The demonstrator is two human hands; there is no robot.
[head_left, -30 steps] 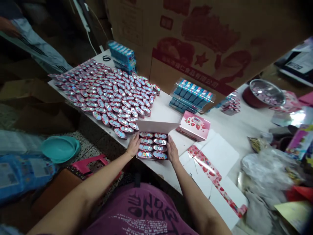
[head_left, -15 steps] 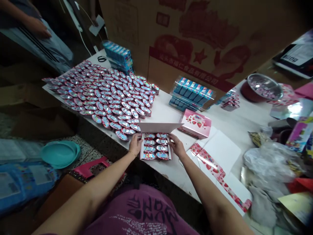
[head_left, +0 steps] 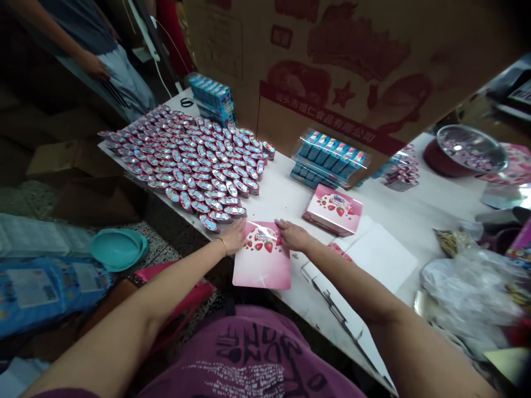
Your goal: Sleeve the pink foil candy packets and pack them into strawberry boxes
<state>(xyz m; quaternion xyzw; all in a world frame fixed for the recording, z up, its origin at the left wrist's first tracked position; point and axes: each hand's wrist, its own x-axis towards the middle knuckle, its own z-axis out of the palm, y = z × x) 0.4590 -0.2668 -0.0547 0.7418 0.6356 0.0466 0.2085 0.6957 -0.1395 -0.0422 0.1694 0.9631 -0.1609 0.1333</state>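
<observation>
At the table's front edge, a pink box printed with strawberries has its lid folded down toward me. The lid's front flap juts out past the edge, and the box's contents are hidden under it. My left hand grips the far left side of this box. On the opposite side my right hand holds the far right corner, fingers on the lid. Many small oval foil-topped cups stand in rows to the left. A closed pink strawberry box sits to the right, behind my right hand.
A big brown carton stands at the back. Before it are blue packs in clear wrap. Flat box blanks, plastic bags and a metal bowl of small pieces lie right. A person stands far left.
The box's raised lid has come down toward me, covering the rows of cups inside. Both hands have moved up slightly, to the box's far end. The view has shifted a little left.
</observation>
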